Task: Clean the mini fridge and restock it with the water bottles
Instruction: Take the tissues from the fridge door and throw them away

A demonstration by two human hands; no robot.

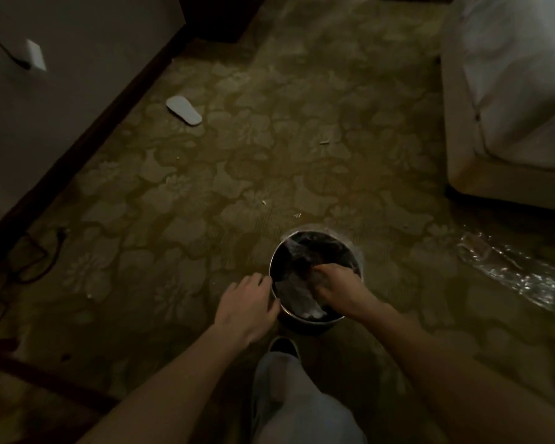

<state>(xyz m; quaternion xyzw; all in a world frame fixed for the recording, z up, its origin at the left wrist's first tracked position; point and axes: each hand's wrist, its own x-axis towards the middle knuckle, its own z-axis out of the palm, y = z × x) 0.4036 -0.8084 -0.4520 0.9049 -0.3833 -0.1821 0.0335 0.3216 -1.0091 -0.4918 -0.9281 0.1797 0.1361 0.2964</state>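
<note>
Standing on the patterned carpet (pixel 205 187), near its lower middle, a round dark bin (pixel 314 318) is seen from above; a dark plastic liner (pixel 305 251) is fitted inside it. The left hand (pixel 249 304) is placed against the bin's left rim, with its fingers loosely curled at the edge; whether the rim is gripped cannot be told. The right hand (pixel 335 288) is lowered into the bin from the right side, and its fingers are curled around dark, crumpled material inside. A pale patch is visible at the near inner wall of the bin.

A trouser leg (pixel 289 398) and a shoe (pixel 282 346) are seen just below the bin. A white slipper (pixel 184 109) lies on the carpet towards the upper left, near the dark skirting board (pixel 87 129). A white bed (pixel 510 91) occupies the upper right corner. Clear plastic wrap (pixel 519 270) lies at the right edge of the carpet, well apart from the bin. Dark cables (pixel 32 254) lie at the left edge. The mini fridge and water bottles cannot be identified in this view.
</note>
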